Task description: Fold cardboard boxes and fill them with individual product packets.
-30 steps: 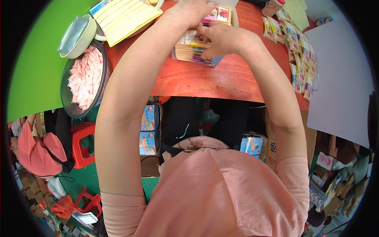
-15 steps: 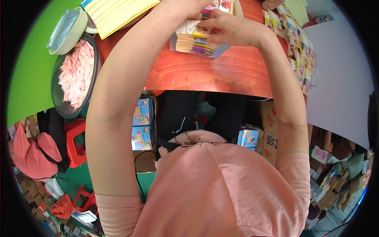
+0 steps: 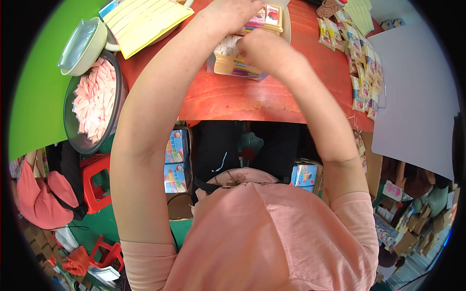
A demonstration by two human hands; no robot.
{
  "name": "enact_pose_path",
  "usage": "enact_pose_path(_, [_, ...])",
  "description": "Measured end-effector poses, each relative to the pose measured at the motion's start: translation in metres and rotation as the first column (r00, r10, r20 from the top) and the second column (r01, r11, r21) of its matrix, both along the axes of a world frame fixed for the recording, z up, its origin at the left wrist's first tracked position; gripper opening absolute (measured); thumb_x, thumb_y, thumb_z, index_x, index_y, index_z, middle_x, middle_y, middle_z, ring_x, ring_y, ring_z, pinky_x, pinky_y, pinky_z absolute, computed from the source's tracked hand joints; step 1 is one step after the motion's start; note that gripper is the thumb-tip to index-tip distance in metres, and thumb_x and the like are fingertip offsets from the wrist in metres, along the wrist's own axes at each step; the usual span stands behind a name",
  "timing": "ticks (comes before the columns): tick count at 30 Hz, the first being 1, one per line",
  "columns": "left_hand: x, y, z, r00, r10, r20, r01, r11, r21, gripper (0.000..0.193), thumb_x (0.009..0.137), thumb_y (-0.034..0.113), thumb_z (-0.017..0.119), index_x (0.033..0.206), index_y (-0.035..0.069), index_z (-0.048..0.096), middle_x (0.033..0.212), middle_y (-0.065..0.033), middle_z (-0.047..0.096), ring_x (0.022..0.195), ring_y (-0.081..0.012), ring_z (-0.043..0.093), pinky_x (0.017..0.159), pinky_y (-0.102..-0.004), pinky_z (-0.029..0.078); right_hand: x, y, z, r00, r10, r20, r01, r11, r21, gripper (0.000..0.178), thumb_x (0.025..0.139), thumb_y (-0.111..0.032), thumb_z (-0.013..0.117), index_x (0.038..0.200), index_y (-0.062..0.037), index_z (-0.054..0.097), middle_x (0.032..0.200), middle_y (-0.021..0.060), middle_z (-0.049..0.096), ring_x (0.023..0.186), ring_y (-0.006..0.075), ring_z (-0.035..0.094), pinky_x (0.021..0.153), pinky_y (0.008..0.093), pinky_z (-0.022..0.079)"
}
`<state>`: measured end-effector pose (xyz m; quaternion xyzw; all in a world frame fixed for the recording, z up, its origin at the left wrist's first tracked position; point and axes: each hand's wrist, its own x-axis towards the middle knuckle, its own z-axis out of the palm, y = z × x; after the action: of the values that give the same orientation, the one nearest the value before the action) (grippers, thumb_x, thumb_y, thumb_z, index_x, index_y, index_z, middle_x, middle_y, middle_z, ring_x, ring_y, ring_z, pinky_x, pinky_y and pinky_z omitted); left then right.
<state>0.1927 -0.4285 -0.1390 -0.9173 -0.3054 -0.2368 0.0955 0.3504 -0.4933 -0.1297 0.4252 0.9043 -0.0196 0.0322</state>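
Box [image 3: 210,64] of stick packs [image 3: 227,66] lies at 12 o'clock on the red worktop [image 3: 242,104], close under both hands. Its nearer packs show pale sticks with coloured bands and white tips; further packs with pink and red pictures show beyond the right hand. The left hand [image 3: 237,13] reaches in at 12 o'clock, bent over the box's far part; its fingers are mostly hidden, so I cannot tell whether they grasp a pack. The right hand [image 3: 262,46] is just nearer, turned inward over the white tips, fingers curled under and out of sight, their grip likewise impossible to tell. At 2 o'clock loose packs [image 3: 364,68] lie in an overlapping heap. At 11 o'clock rest yellow sheets [image 3: 148,22], and at 10 o'clock a cream bowl [image 3: 87,58] stands just beside a dark basin [image 3: 117,82] full of pink packets [image 3: 96,102]. Blue boxes [image 3: 175,165] sit below at 8 o'clock, a red stool [image 3: 92,182] further out
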Motion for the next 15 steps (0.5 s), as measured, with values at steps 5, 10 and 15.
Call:
enact_pose_path(5, [-0.003,0.015,-0.015,0.97,0.124,-0.207,-0.135,0.99,-0.04,0.067,0.069,0.012,0.085,0.128,0.006,0.054,0.118,-0.0166,0.062,0.105,-0.0357,0.067,0.089,-0.0426,0.056,-0.026,-0.044,-0.014,0.999,-0.04,-0.006,0.04,0.988,0.15,0.013,0.08,-0.003,0.066,0.087,-0.0023,0.076,0.086,0.0176,0.073,0.084,0.0297,0.075,0.073,0.0395,0.062])
enact_pose_path(10, [0.004,0.008,-0.014,0.919,0.221,-0.328,-0.222,0.974,0.033,0.066,0.072,0.016,0.084,0.13,0.007,0.053,0.118,-0.0165,0.062,0.099,-0.0343,0.068,0.083,-0.0422,0.057,-0.038,-0.063,-0.042,0.963,-0.156,0.219,0.047,0.9,0.434,0.013,0.078,-0.005,0.067,0.087,-0.001,0.076,0.09,0.017,0.072,0.083,0.0289,0.074,0.072,0.0388,0.06])
enact_pose_path(15, [0.007,0.007,-0.005,0.993,0.073,-0.096,-0.07,0.997,0.044,0.02,0.095,0.015,0.052,0.108,0.008,0.064,0.104,-0.0129,0.07,0.099,-0.03,0.07,0.085,-0.0429,0.056,-0.007,-0.03,-0.018,0.998,0.045,-0.051,-0.032,0.973,0.23,0.011,0.079,-0.001,0.065,0.083,-0.0014,0.075,0.082,0.018,0.073,0.081,0.0332,0.074,0.072,0.042,0.062])
